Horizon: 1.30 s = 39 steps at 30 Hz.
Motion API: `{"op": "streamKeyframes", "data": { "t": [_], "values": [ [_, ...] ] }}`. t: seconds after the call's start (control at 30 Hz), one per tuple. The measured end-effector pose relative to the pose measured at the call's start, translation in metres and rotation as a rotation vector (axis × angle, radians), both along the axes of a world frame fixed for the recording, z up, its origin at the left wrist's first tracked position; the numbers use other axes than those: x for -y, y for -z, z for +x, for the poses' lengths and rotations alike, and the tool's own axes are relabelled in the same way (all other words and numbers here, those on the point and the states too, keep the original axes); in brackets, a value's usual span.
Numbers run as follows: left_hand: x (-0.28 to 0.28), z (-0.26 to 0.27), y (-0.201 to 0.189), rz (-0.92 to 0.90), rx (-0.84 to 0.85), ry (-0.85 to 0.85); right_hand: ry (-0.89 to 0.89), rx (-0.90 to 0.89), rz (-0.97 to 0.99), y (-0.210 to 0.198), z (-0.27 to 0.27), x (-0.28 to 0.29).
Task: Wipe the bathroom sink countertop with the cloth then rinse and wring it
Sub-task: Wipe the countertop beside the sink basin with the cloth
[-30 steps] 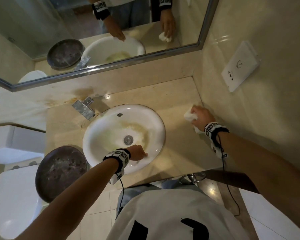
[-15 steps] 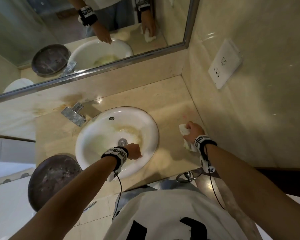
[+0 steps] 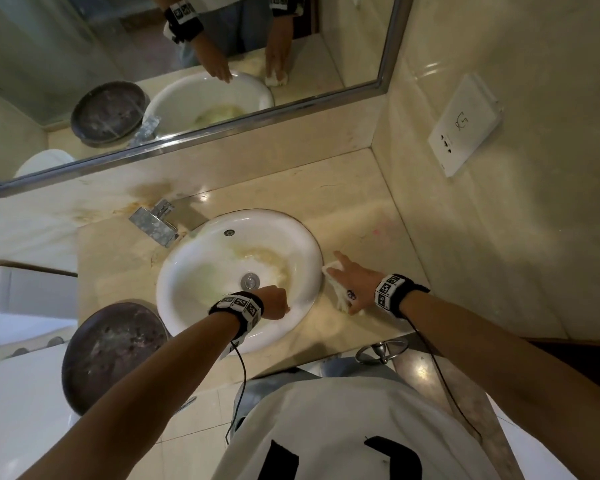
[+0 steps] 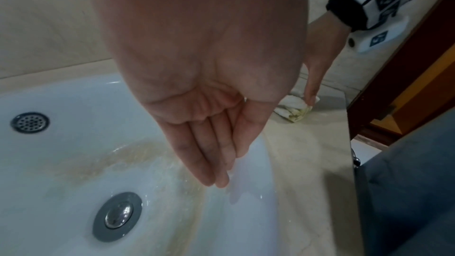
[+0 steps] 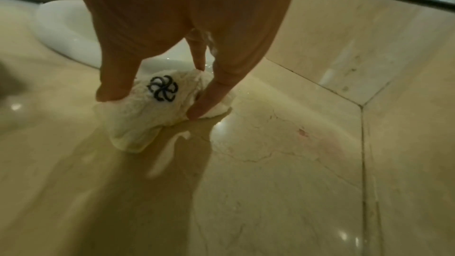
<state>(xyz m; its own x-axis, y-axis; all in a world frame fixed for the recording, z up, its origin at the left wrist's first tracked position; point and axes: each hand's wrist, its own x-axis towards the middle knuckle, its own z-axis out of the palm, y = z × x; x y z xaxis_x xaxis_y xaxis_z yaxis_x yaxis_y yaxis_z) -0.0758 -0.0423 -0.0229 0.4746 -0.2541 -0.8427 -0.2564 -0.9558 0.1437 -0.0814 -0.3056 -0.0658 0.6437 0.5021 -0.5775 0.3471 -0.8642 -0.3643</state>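
Right now the cloth (image 5: 150,108) lies bunched on the tabletop (image 3: 357,209), just right of the sink (image 3: 187,271) rim, under the right hand (image 3: 352,284). That hand has its fingers spread and fairly straight, the fingertips (image 5: 110,92) pressing down onto the cloth rather than closing round it. The left hand (image 4: 209,124) holds nothing; its fingers are loosely extended and touch the near inner wall of the sink.

Soft and probably damp, the cloth should be light and limp, crumpling under pressure. For rinsing and wringing, gathering the whole wad in the palm seems surer than pinching a corner.

Only the right wrist view shows the dark flower mark on the cloth and a faint pink stain on the stone further right. The head view alone shows the tap (image 3: 153,225) at the far left.
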Motion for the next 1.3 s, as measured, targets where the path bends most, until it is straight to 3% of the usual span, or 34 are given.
{"op": "streamKeyframes", "data": {
  "t": [0.13, 0.27, 0.5, 0.6, 1.0, 1.3],
  "values": [
    [0.0, 0.004, -0.004, -0.04, -0.021, -0.006, -0.059, 0.037, -0.069, -0.001, -0.005, -0.006],
    [0.005, 0.006, -0.011, -0.169, 0.067, -0.054, 0.049, 0.084, -0.059, 0.003, -0.017, -0.015],
    [0.019, -0.005, -0.012, -0.167, -0.064, -0.054, 0.523, 0.14, -0.014, 0.004, -0.01, -0.032],
    [0.021, -0.004, -0.012, -0.167, -0.088, -0.068, 0.645, 0.141, -0.016, 0.0, 0.005, -0.045],
    [0.02, 0.028, -0.014, -0.125, -0.137, -0.048, 0.636, 0.158, 0.069, 0.005, 0.087, -0.035],
    [0.039, 0.077, -0.017, -0.212, 0.131, -0.088, 0.791, 0.212, 0.122, 0.01, 0.117, -0.04]
  ]
}}
